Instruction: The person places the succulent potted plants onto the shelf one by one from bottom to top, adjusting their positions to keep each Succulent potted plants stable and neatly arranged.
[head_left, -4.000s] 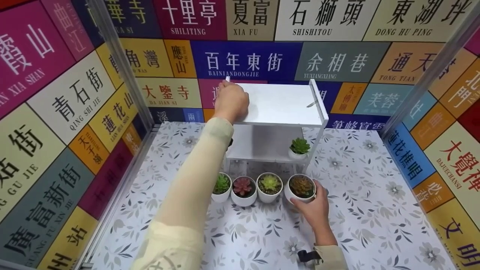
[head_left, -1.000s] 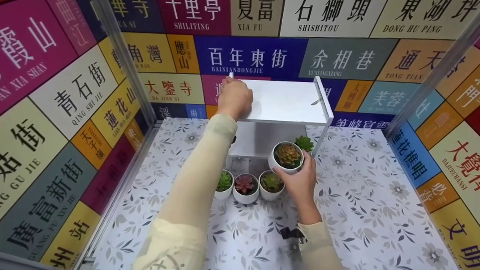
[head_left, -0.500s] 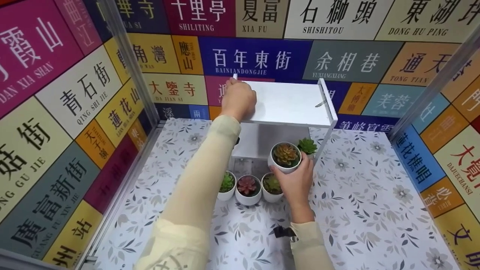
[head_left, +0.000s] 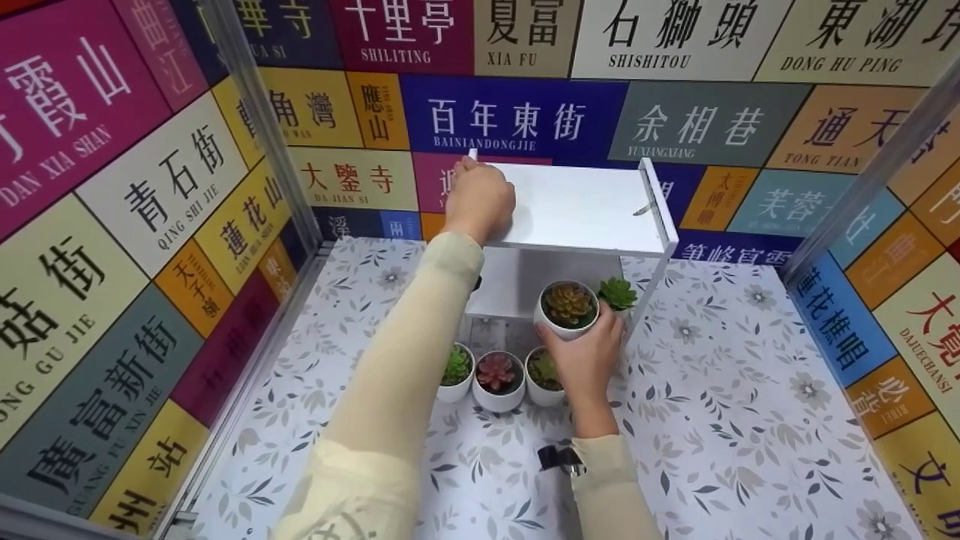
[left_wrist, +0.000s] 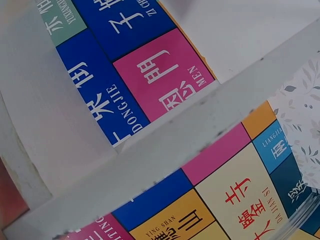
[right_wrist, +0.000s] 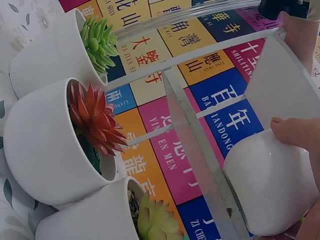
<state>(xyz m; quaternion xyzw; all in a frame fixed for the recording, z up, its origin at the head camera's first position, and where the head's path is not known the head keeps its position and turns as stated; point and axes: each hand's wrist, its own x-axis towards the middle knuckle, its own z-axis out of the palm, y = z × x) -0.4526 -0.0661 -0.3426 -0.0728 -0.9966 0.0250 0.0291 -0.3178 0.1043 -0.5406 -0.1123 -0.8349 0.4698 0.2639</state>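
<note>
My left hand (head_left: pixel 484 199) grips the upper left end of a white two-tier shelf rack (head_left: pixel 581 206). My right hand (head_left: pixel 589 356) holds a white potted succulent with brown-orange leaves (head_left: pixel 568 304), thumb and fingers around the pot. In the right wrist view this pot (right_wrist: pixel 272 185) is at the lower board's front edge (right_wrist: pixel 195 145). A green succulent (head_left: pixel 617 293) stands just to its right on the lower board, its pot mostly hidden by my right hand. On the table, a green (head_left: pixel 455 367), a red (head_left: pixel 498 379) and a yellow-green potted succulent (head_left: pixel 545 371) form a row.
The table (head_left: pixel 720 420) has a leaf-patterned white cover. Walls with coloured sign panels (head_left: pixel 514 116) enclose it at the back and both sides, with metal posts (head_left: pixel 274 127) at the corners. The upper board of the rack overhangs the lower one.
My right hand has lifted the brown-orange succulent from the row's right end up to the lower board; lately it has barely moved. My left hand stays on the rack. The view has shifted slightly.
</note>
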